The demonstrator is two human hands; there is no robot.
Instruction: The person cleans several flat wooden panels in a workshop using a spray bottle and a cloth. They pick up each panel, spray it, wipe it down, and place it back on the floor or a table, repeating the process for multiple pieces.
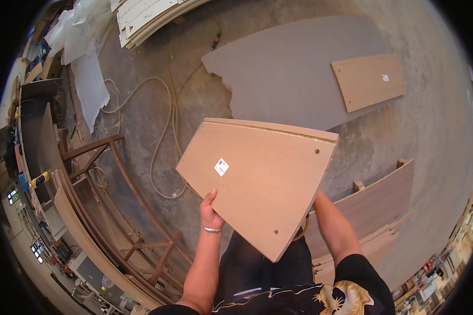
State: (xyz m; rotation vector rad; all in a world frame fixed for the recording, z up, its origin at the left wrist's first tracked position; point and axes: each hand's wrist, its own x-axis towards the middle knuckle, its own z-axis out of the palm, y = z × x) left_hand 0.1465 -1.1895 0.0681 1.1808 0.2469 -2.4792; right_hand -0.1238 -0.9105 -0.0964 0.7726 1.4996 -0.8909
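A light-brown wooden panel is held up tilted in front of me. It has a grooved far edge, two drilled holes near its right side and a small white label. My left hand is closed on its near-left edge, the thumb lying on the upper face; a bracelet circles that wrist. My right hand reaches behind the panel's right edge. Its fingers are hidden there, so I cannot see how they hold. A similar smaller panel with a white label lies on a large grey sheet on the floor beyond.
White boards are stacked at the far left, near clear plastic wrap. A yellowish hose winds across the concrete floor. Curved wooden pieces and a wooden frame stand at left. More brown boards lie close at right.
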